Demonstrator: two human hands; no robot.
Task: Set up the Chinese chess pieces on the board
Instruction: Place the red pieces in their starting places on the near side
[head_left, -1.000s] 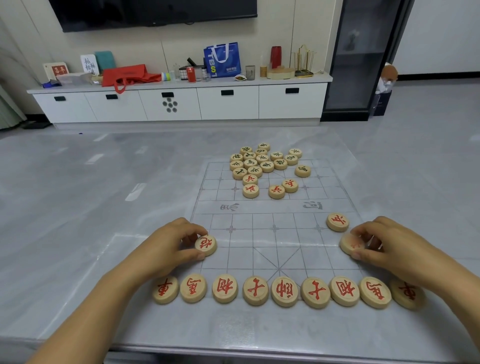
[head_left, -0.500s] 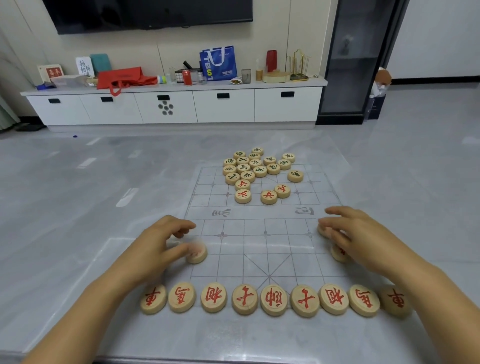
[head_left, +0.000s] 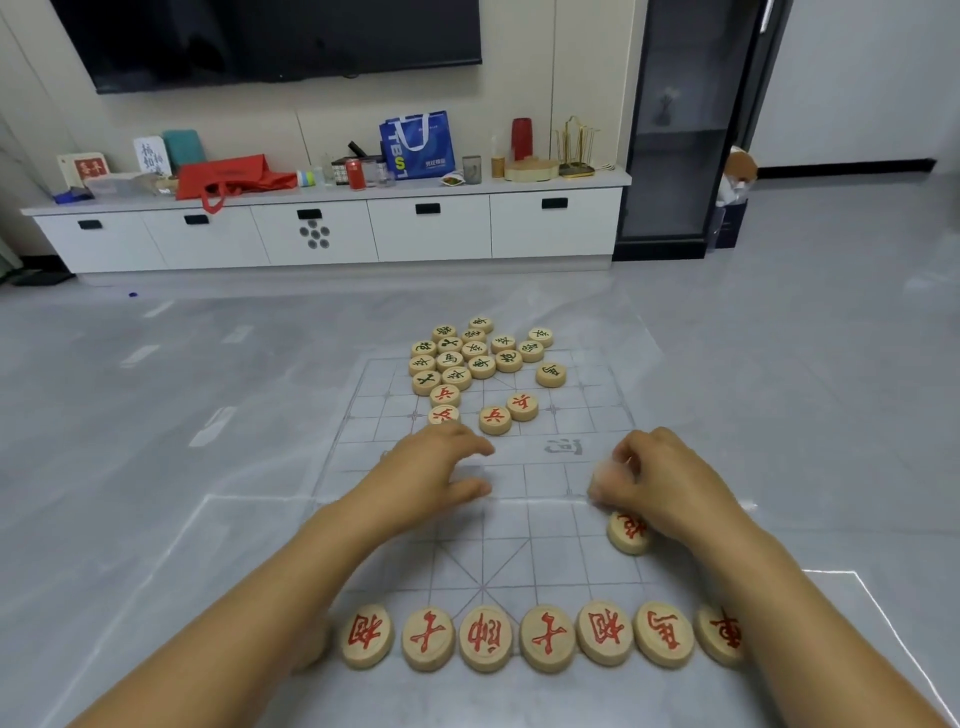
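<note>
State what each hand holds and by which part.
Left hand holds nothing. Right hand curls around a pale blur at its fingertips, probably a chess piece pinched by its rim; too blurred to confirm.

Left hand (head_left: 431, 475) has reached toward a red soldier (head_left: 443, 414); right hand (head_left: 670, 488) now seemingly pinches a blurred piece (head_left: 604, 475).

Home living room; wall television (head_left: 270, 41), white media cabinet (head_left: 332, 228), tiled floor (head_left: 831, 322)
</note>
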